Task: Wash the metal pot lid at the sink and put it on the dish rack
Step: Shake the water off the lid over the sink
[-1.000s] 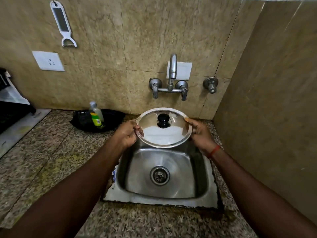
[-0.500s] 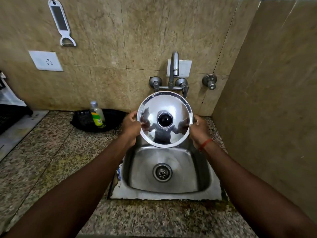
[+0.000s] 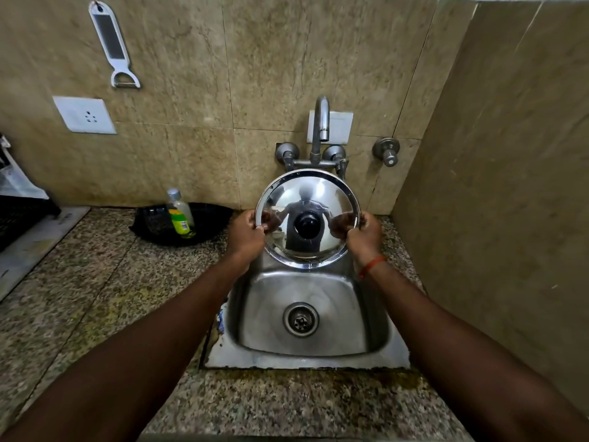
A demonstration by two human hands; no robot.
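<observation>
A round shiny metal pot lid (image 3: 314, 193) with a black knob in its middle is held upright over the back of the steel sink (image 3: 318, 362), its top face turned toward me. My left hand (image 3: 245, 236) grips the lid's left rim and my right hand (image 3: 363, 232) grips its right rim. The faucet (image 3: 322, 122) stands just behind and above the lid; no water runs. A black rack-like object (image 3: 19, 218) shows at the far left edge, mostly cut off.
A green-labelled soap bottle (image 3: 180, 213) stands in a black tray (image 3: 210, 224) left of the sink on the granite counter (image 3: 95, 298). A tiled wall (image 3: 494, 186) closes in on the right. A peeler (image 3: 113, 46) and a socket (image 3: 84, 114) are on the back wall.
The lid has been tipped from nearly flat to upright, its face toward me, and raised slightly toward the faucet. Both hands kept their grip on the rim.
</observation>
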